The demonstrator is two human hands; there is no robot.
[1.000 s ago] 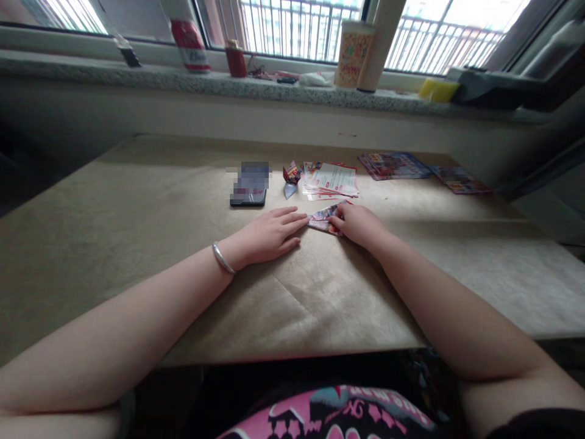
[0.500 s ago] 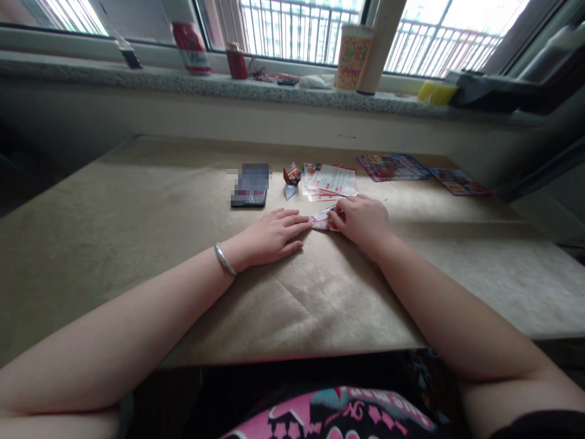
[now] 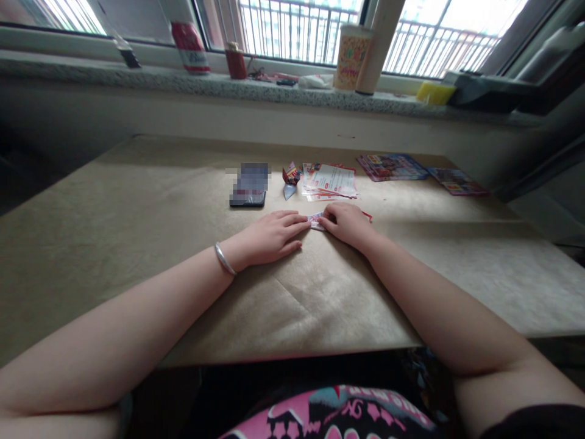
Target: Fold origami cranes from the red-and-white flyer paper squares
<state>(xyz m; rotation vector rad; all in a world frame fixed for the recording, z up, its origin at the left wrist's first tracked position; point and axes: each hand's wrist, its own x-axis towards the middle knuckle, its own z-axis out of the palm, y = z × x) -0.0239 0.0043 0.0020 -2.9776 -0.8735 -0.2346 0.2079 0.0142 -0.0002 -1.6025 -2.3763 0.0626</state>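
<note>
A small strip of folded printed paper (image 3: 315, 221) lies on the table between my two hands. My left hand (image 3: 276, 235) rests flat with fingers stretched out, its fingertips on the paper's left end. Curled over the rest of the strip, my right hand (image 3: 350, 225) presses thumb and fingertips onto it and hides its middle. A red-edged bit of paper shows beyond the right knuckles. Just behind the hands is a loose stack of printed sheets (image 3: 333, 180), with a small folded paper piece (image 3: 290, 177) at its left.
A phone (image 3: 250, 185), partly pixelated, lies left of the folded piece. Colourful booklets (image 3: 395, 167) and another one (image 3: 458, 182) lie at the back right. On the windowsill stand a red can (image 3: 191, 47), a paper cup (image 3: 351, 58) and a yellow sponge-like block (image 3: 435, 93).
My right hand has slid left along the folded paper, closer to my left hand, and a red-edged end now shows behind it. My left hand stays in place.
</note>
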